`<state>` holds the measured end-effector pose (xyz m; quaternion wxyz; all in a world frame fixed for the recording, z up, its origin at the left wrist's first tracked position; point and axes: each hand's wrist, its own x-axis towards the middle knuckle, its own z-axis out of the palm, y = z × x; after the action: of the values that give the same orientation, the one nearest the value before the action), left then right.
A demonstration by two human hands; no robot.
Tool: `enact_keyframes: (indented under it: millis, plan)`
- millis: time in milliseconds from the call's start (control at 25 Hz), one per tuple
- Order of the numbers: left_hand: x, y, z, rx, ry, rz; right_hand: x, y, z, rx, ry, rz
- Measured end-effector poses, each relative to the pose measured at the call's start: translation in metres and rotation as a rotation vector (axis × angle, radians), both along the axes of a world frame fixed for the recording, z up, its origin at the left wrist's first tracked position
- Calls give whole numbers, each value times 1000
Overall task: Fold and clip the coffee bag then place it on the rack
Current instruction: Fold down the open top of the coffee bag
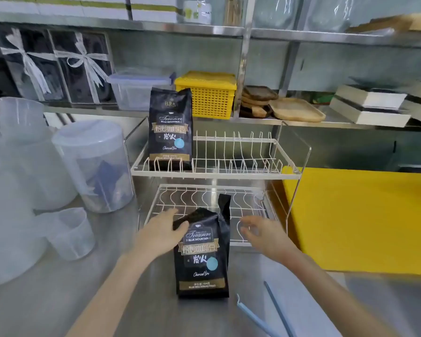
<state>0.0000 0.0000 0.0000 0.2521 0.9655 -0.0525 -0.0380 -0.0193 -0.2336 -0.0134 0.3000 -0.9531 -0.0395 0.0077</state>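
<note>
A black coffee bag (202,259) stands on the steel counter in front of a white two-tier wire rack (287,176). Its top is bent over on the left, and one corner sticks up on the right. My left hand (160,229) rests on the bag's upper left, fingers over the bent top. My right hand (260,232) hovers just right of the bag with fingers spread, holding nothing. A pale blue sealing clip (255,319) lies open on the counter at the bag's lower right. A second, similar coffee bag (171,132) stands on the rack's upper tier at the left.
Clear plastic jugs and a lidded container (92,164) crowd the left of the counter. A yellow cutting board (360,220) lies to the right of the rack. Behind it, a steel shelf carries a yellow basket (207,93), wooden trays and boxes.
</note>
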Motion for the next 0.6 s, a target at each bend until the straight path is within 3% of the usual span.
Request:
enact_keyframes:
  millis: [240, 600]
  plan:
    - [2, 6, -43, -83, 127, 100, 13, 18, -43, 96, 129, -4]
    - [-8, -3, -63, -573, 70, 282, 17, 41, -66, 390, 153, -167]
